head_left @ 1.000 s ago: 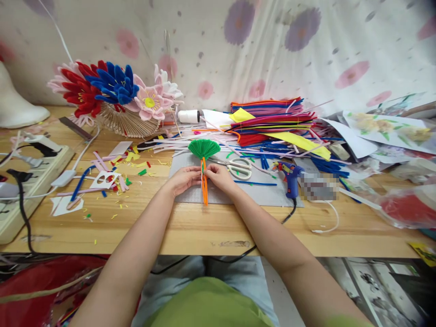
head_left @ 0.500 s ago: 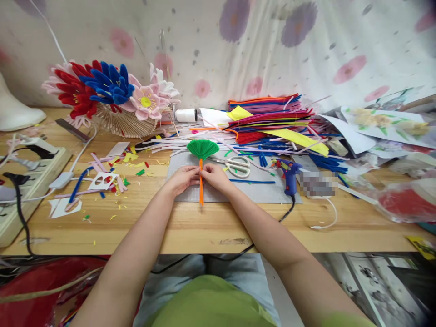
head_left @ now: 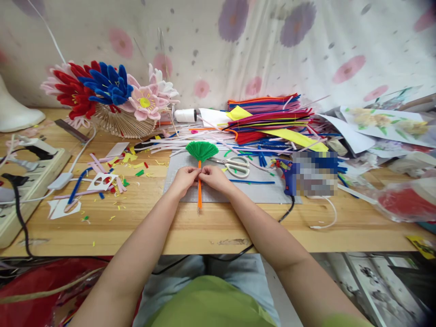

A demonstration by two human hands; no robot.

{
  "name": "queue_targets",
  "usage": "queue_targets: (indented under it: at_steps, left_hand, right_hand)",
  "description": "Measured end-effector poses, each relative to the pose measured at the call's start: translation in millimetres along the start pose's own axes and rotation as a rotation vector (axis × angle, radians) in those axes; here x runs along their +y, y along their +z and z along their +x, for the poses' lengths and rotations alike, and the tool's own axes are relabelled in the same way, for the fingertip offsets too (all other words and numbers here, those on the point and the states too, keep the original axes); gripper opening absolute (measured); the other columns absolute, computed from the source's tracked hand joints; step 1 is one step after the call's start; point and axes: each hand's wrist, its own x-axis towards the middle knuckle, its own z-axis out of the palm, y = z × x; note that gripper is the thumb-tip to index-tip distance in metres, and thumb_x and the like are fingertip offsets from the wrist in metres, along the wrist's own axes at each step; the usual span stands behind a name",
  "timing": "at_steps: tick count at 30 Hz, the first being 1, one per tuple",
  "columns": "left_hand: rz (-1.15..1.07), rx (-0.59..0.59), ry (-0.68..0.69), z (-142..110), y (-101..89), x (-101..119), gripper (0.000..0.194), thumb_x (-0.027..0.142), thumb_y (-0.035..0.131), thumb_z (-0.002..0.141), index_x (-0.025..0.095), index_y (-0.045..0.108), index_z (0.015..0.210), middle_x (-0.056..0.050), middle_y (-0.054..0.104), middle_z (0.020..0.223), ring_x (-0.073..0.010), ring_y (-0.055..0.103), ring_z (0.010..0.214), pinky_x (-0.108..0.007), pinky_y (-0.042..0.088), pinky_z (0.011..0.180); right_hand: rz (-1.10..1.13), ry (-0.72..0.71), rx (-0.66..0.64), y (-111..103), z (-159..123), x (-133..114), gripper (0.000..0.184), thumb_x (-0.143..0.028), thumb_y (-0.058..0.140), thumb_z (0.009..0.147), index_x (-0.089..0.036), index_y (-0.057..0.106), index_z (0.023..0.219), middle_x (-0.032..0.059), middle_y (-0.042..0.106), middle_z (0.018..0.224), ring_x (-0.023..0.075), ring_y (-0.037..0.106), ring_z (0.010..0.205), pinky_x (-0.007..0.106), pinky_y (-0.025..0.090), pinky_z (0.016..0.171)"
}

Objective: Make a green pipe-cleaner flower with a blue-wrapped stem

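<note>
Between my two hands stands a green pipe-cleaner fan [head_left: 202, 151], its head spread away from me. Below the head, an orange pipe-cleaner stem [head_left: 200, 196] runs down toward me, with a thin tip at its end. My left hand [head_left: 186, 180] pinches the stem from the left. From the right, my right hand [head_left: 214, 177] pinches it at the same height, the fingertips of both hands almost meeting. A grey cutting mat [head_left: 259, 194] lies under the hands. Just beyond my right hand, white-handled scissors [head_left: 238, 166] rest on the mat, beside a blue pipe cleaner [head_left: 254, 182].
A blue glue gun [head_left: 289, 177] lies on the right. Bundled pipe cleaners [head_left: 269, 120] fill the back. At back left stands a fan with fuzzy flowers [head_left: 112, 86]. Paper and pipe-cleaner scraps [head_left: 102, 181] litter the left, near a power strip [head_left: 44, 190].
The orange strands under my fingers, split with a gap a second ago, now lie together as one narrow stem. Both hands keep their pinch. The view has shifted slightly.
</note>
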Motion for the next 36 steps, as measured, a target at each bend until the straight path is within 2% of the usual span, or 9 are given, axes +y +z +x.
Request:
queue_targets:
  at_steps: [4, 8, 11, 15, 18, 21, 25, 30, 36]
  left_hand:
    - [-0.011, 0.006, -0.008, -0.4, 2.2, 0.6, 0.009, 0.017, 0.058, 0.074, 0.01, 0.06, 0.068, -0.003, 0.062, 0.057, -0.0096, 0.057, 0.047, -0.021, 0.05, 0.047]
    - [-0.045, 0.003, -0.031, -2.2, 3.4, 3.3, 0.009, 0.016, 0.059, 0.073, 0.009, 0.056, 0.068, -0.006, 0.063, 0.061, -0.0122, 0.061, 0.052, -0.024, 0.052, 0.048]
    - [-0.04, -0.003, -0.032, -3.7, 3.6, 4.2, 0.009, 0.013, 0.056, 0.075, 0.009, 0.055, 0.067, -0.005, 0.062, 0.059, -0.0121, 0.06, 0.051, -0.024, 0.051, 0.047]
    - [-0.029, -0.02, -0.025, -4.8, 3.3, 4.4, 0.011, 0.011, 0.053, 0.077, 0.01, 0.055, 0.066, -0.004, 0.062, 0.058, -0.012, 0.06, 0.05, -0.023, 0.051, 0.045]
    - [-0.034, -0.026, -0.023, -4.7, 3.3, 4.2, 0.01, 0.013, 0.056, 0.076, 0.01, 0.056, 0.067, -0.004, 0.062, 0.059, -0.012, 0.06, 0.05, -0.024, 0.051, 0.045]
    - [-0.042, -0.027, -0.013, -4.4, 3.5, 3.2, 0.009, 0.015, 0.058, 0.075, 0.009, 0.058, 0.068, -0.005, 0.062, 0.061, -0.0116, 0.06, 0.05, -0.023, 0.051, 0.045]
    - [-0.049, -0.058, 0.02, -4.7, 2.1, 2.4, 0.011, 0.02, 0.059, 0.075, 0.009, 0.062, 0.074, -0.006, 0.065, 0.067, -0.0112, 0.061, 0.052, -0.023, 0.052, 0.047]
    - [-0.093, -0.15, 0.025, -5.4, -3.1, 6.3, 0.026, 0.034, 0.056, 0.078, 0.009, 0.064, 0.077, -0.009, 0.067, 0.076, -0.012, 0.063, 0.058, -0.022, 0.052, 0.049]
    - [-0.082, -0.163, 0.015, -5.6, -4.4, 7.2, 0.015, 0.019, 0.069, 0.066, 0.008, 0.065, 0.075, -0.009, 0.068, 0.075, -0.0138, 0.064, 0.06, -0.022, 0.052, 0.051]
  right_hand:
    - [0.152, 0.051, -0.053, -9.7, 2.4, 5.8, 0.02, -0.031, 0.059, 0.063, -0.016, 0.048, 0.057, -0.0062, 0.047, 0.045, 0.0053, 0.04, 0.043, 0.018, 0.026, 0.041]
    - [0.546, 0.228, 0.136, -10.0, 10.5, 4.3, 0.024, -0.028, 0.063, 0.066, -0.019, 0.042, 0.073, -0.0044, 0.056, 0.052, 0.0069, 0.046, 0.039, 0.017, 0.028, 0.034]
    - [0.741, 0.286, 0.203, -1.9, 18.3, -1.1, 0.035, -0.02, 0.066, 0.065, -0.02, 0.035, 0.08, -0.0031, 0.059, 0.052, 0.0093, 0.05, 0.037, 0.017, 0.028, 0.029]
    - [0.807, 0.269, 0.186, 5.0, 24.8, -4.2, 0.032, -0.015, 0.068, 0.063, -0.018, 0.039, 0.076, -0.0055, 0.052, 0.04, 0.0076, 0.045, 0.031, 0.016, 0.026, 0.028]
    - [0.867, 0.234, 0.153, 3.8, 25.5, -3.2, 0.028, -0.017, 0.071, 0.061, -0.016, 0.044, 0.07, -0.0054, 0.051, 0.039, 0.0044, 0.039, 0.029, 0.015, 0.026, 0.028]
    - [0.899, 0.238, 0.181, 2.6, 24.9, -2.5, 0.03, -0.018, 0.073, 0.059, -0.016, 0.045, 0.071, -0.0065, 0.051, 0.039, 0.004, 0.038, 0.029, 0.016, 0.026, 0.028]
    - [0.933, 0.229, 0.227, 5.0, 24.6, -2.4, 0.039, -0.019, 0.073, 0.057, -0.018, 0.04, 0.078, -0.0087, 0.051, 0.04, 0.0046, 0.039, 0.029, 0.016, 0.027, 0.029]
    - [0.995, 0.203, 0.273, 9.3, 24.1, -0.4, 0.049, -0.021, 0.073, 0.057, -0.021, 0.03, 0.081, -0.0124, 0.048, 0.037, 0.0057, 0.04, 0.029, 0.015, 0.027, 0.03]
    - [1.014, 0.183, 0.27, 10.8, 22.0, 0.7, 0.052, -0.023, 0.072, 0.055, -0.023, 0.027, 0.081, -0.0094, 0.058, 0.048, 0.0041, 0.039, 0.028, 0.015, 0.026, 0.029]
